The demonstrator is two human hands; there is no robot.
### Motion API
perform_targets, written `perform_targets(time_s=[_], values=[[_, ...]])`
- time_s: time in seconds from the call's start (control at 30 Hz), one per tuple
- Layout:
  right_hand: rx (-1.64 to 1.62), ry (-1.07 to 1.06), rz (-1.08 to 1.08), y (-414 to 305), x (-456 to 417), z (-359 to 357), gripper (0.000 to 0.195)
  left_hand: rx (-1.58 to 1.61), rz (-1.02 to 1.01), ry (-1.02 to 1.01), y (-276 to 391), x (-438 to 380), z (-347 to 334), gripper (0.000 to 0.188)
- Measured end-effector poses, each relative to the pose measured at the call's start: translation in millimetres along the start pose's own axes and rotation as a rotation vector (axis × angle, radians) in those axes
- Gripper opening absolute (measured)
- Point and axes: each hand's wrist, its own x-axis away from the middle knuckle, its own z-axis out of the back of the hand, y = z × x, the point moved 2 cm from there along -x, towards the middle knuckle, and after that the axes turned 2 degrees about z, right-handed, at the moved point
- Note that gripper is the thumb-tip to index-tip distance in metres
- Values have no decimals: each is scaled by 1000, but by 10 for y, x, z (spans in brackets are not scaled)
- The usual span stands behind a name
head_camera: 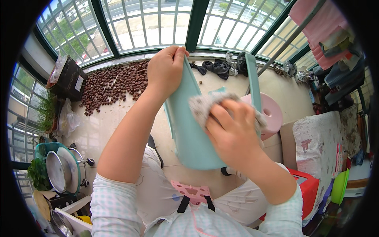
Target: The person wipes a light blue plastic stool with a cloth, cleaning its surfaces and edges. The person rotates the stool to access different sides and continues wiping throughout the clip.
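Note:
A light teal plastic piece [189, 130] with a smooth, broad panel stands tilted between my knees. My left hand [167, 69] is closed around its upper left corner. In my right hand [232, 127] is a bunched grey-white cloth [204, 108], pressed against the right part of the panel; the hand is slightly blurred. A narrow teal arm [254, 83] rises to the right of the cloth. Whether it joins the panel is hidden behind the cloth and hand. A pink plastic stool [274, 114] stands on the floor just behind, partly covered by the teal piece.
Many brown nuts or seeds [118, 84] lie spread on the tiled floor below the barred windows. Dark cloths [220, 66] lie along the sill. At left are a black box [69, 78] and metal basins [59, 171]; at right, a cloth-covered box [316, 136] and a red container [306, 189].

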Motion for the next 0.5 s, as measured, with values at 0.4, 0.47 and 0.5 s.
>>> perform_targets(time_s=[0.4,0.47,0.5], values=[[-199,-133,-51,286,501,297,28,0,-24,15,-150,51,52,36],[-219,-103,-182,448,786,394,27,7,-14,27,-89,109,40,36],[-228,-76,-244,532,914,397,26,6,-18,38,-41,117,36,36]])
